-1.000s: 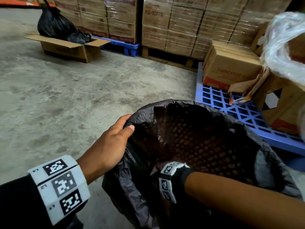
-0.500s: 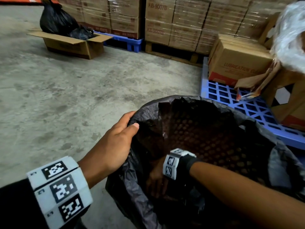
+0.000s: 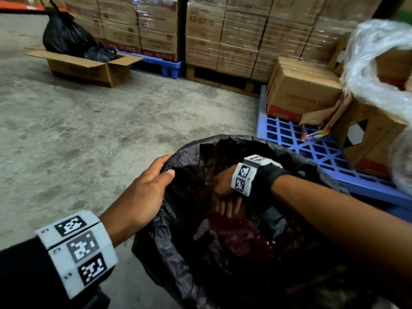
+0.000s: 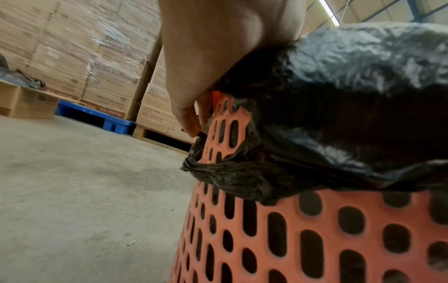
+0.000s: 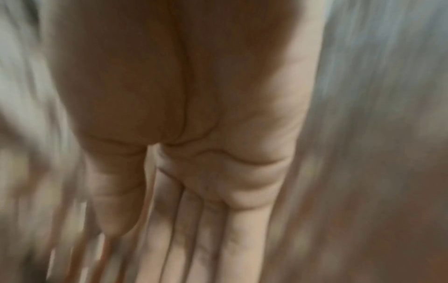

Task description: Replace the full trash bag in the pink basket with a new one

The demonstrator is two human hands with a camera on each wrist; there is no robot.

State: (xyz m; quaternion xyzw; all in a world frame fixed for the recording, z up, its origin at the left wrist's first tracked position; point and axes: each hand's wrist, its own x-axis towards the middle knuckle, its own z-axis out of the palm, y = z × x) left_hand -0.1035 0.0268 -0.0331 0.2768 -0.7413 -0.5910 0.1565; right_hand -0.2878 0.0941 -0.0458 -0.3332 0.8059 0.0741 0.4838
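A new black trash bag lines the pink perforated basket, and its edge is folded down over the outside. My left hand grips the near-left rim through the bag, thumb inside and fingers curled down the outer wall. Inside the basket, my right hand points down with straight fingers and holds nothing. The right wrist view shows that flat palm against a motion-blurred background. The full tied black bag stands in an open cardboard box at the far left.
The basket stands on a bare concrete floor. A blue pallet with cartons and clear plastic wrap lies close on the right. Wrapped stacks of boxes line the back.
My right hand has risen from deep in the basket, so its wrist is now near the rim. The left hand has kept its hold on the rim.
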